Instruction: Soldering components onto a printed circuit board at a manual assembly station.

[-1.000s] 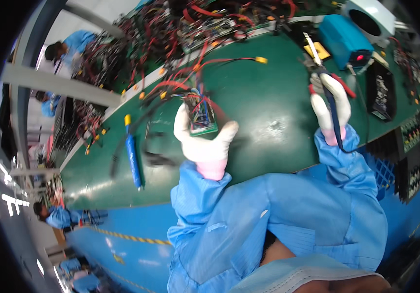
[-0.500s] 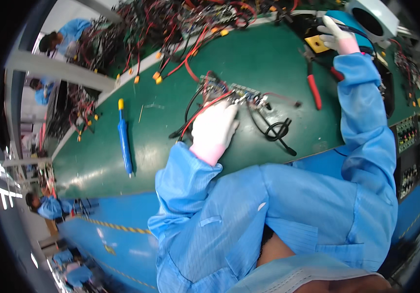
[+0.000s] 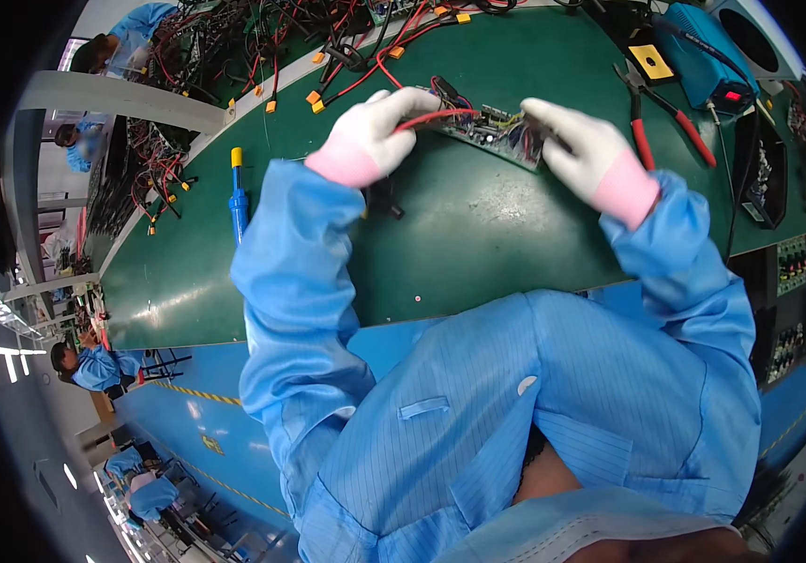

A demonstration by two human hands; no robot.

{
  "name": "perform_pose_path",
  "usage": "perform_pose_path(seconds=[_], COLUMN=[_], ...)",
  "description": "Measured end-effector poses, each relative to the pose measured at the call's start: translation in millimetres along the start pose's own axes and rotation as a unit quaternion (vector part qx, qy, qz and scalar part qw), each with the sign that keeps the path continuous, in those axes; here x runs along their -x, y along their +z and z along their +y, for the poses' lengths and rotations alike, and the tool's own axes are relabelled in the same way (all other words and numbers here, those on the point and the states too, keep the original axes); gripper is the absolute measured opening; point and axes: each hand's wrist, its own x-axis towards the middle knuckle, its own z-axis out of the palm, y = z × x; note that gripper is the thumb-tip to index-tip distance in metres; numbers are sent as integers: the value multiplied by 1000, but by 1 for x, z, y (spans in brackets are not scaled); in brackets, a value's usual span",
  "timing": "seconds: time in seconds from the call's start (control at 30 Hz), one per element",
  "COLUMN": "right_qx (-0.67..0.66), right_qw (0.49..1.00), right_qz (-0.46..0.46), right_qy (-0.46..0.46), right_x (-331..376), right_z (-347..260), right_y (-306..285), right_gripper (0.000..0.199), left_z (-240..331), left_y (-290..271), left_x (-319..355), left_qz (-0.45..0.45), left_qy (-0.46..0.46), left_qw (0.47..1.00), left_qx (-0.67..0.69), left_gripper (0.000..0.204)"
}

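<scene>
A green circuit board (image 3: 495, 145) packed with small parts is held up on edge over the green bench, tilted down to the right. My left hand (image 3: 370, 138), in a white glove with a pink cuff, grips its left end, with a red wire (image 3: 433, 118) running from the fingers along the board. Gloved the same way, my right hand (image 3: 583, 155) is closed around the board's right end, where dark wires bunch. Its fingertips are partly hidden. Black leads (image 3: 384, 200) hang below my left hand.
A blue desoldering pump (image 3: 238, 206) lies left. At right are red-handled cutters (image 3: 662, 120), a yellow sponge (image 3: 651, 63), a blue soldering station (image 3: 706, 66) and a black tray (image 3: 770, 188). Wired boards (image 3: 328, 42) are heaped along the far edge. Co-workers sit beyond, left.
My right hand has come from beside the soldering station to the board's right end. The board has been raised and tipped on edge, while my left hand has shifted up and left.
</scene>
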Motion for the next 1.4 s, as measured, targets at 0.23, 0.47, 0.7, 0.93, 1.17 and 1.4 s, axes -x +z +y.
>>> perform_pose_path(seconds=[0.23, 0.47, 0.7, 0.93, 1.17, 1.4], right_qx=[-119, -144, -174, -171, -153, -133], right_qw=[990, 981, 971, 972, 975, 979], right_qz=[-50, -126, -162, -160, -158, -156], right_qy=[-62, 10, -4, 11, 14, 5], right_x=[-45, -56, -67, -68, -66, -69], right_z=[58, 52, 55, 55, 64, 59], right_y=[-20, -27, -33, -31, -28, -27], right_gripper=[40, 43, 44, 42, 41, 42], left_z=[-11, -17, -2, -8, -31, -42], left_y=[-7, -4, -4, 2, -5, -4], left_x=[-31, -35, -38, -34, -31, -29], left_qz=[-89, -64, -76, -37, -12, -21], left_qy=[-10, -25, -58, 80, 143, -59], left_qw=[991, 990, 982, 992, 990, 984], left_qx=[99, 122, 166, -92, 5, 166], left_gripper=[33, 28, 29, 49, 62, 60])
